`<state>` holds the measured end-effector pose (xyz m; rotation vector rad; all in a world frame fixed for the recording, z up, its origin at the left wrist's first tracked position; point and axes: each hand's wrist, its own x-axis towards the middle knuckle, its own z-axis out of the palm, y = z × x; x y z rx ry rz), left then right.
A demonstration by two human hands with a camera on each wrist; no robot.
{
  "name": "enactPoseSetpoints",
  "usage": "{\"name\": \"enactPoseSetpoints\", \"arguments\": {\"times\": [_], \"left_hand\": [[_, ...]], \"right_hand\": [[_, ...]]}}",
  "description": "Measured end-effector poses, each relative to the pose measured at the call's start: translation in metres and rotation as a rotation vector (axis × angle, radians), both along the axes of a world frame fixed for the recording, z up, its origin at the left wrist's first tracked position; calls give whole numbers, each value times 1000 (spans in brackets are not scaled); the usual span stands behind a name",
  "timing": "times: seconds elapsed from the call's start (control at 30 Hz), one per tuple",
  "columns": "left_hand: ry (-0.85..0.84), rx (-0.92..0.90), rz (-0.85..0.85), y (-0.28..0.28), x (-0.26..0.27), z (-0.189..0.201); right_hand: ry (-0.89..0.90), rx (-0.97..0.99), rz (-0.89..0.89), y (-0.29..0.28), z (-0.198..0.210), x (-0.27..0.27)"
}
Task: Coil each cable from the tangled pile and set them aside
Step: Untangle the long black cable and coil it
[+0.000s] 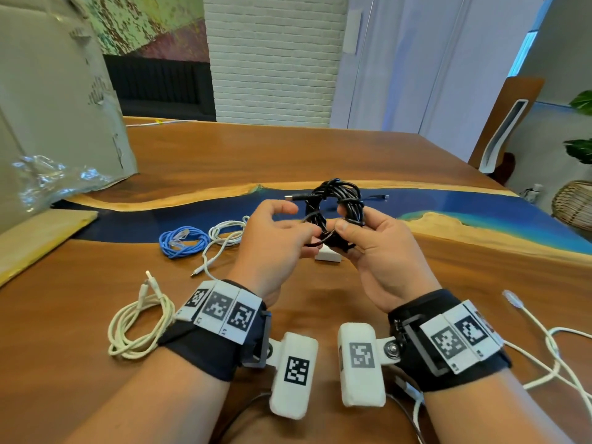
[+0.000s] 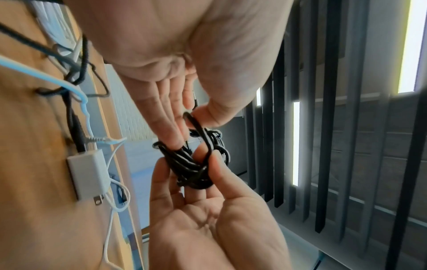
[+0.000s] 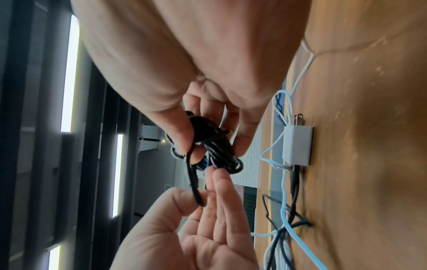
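Black cable (image 1: 334, 208) is coiled and held up above the counter (image 1: 320, 155), between both hands. Right hand (image 1: 373, 248) grips the bundle, thumb over the loops. Left hand (image 1: 275, 238) pinches a loose strand just beside the coil. Blue cable (image 1: 182, 241) and white cable (image 1: 137, 325) lie coiled on the counter, left.

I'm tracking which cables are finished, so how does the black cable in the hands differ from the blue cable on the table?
The black cable is held off the table; the right hand grips its coil and the left hand pinches a loose strand. The blue cable lies untouched on the table, with a clear plug on top. Both are wound into loops.
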<state>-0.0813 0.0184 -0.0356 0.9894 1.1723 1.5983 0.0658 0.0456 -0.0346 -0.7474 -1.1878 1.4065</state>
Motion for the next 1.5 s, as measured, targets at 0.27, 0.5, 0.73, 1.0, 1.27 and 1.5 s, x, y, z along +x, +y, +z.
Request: {"name": "enactPoseSetpoints", "arguments": {"times": [0.27,0.5,0.73,1.0,1.27,1.5], "left_hand": [[-244,29,27,-5,0,8],[-284,-4,24,-2,1,7],[-309,-86,50,4,-1,2],[-127,-58,-145,-3,-3,6],[-406,54,-247,0,-12,5],[-142,96,-148,-2,-2,2]], "right_hand": [[180,-85,-96,10,6,14],[178,-36,-57,5,7,9],[211,25,51,-4,9,4],[211,-144,187,-6,7,2],[219,-265,155,-3,7,3],[-30,-122,58,-3,5,3]]}}
